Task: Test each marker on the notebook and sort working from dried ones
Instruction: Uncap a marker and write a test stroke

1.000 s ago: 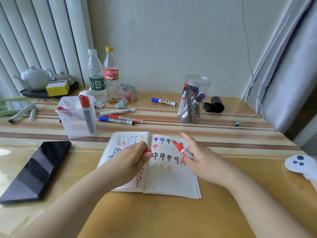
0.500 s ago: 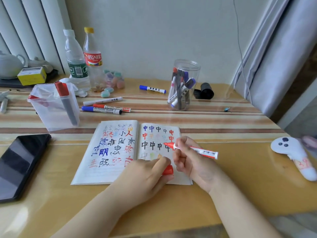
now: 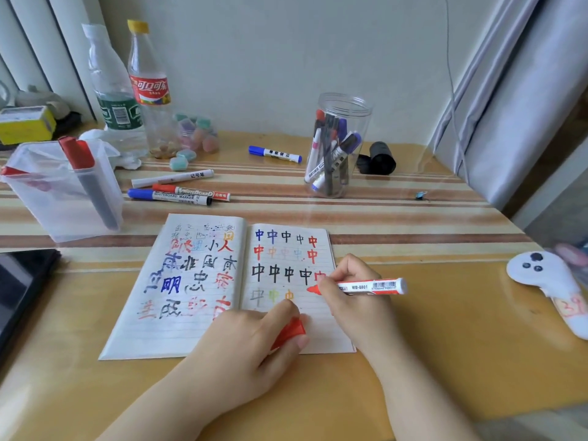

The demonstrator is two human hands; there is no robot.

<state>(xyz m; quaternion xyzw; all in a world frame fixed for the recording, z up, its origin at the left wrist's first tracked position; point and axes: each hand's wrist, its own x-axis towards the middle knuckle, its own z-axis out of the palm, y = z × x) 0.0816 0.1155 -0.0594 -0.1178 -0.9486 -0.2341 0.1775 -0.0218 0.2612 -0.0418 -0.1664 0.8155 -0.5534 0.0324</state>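
Fingers of the right hand [image 3: 353,300] pinch a red marker [image 3: 369,286], tip over the open notebook [image 3: 229,288] near the tabletop's front edge; the left hand [image 3: 251,345] grips its red cap [image 3: 289,333] there.

a desk corner by a pale wall, in soft daylight

i see a plain off-white wall [image 3: 270,58] straight ahead, with a thin cable [image 3: 450,58] hanging down it on the right. pale vertical blinds [image 3: 38,43] fill the upper left, and a grey curtain [image 3: 509,106] falls in folds at the right, reaching down past the table edge. the table [image 3: 445,361] has a glossy yellow-wood top, and a cloth [image 3: 381,211] striped in brown, orange and cream runs across its far half under a clear sheet. the light is even and diffuse, with faint reflections on the wood. a strip of dim floor shows at the far right, too blurred to make out.
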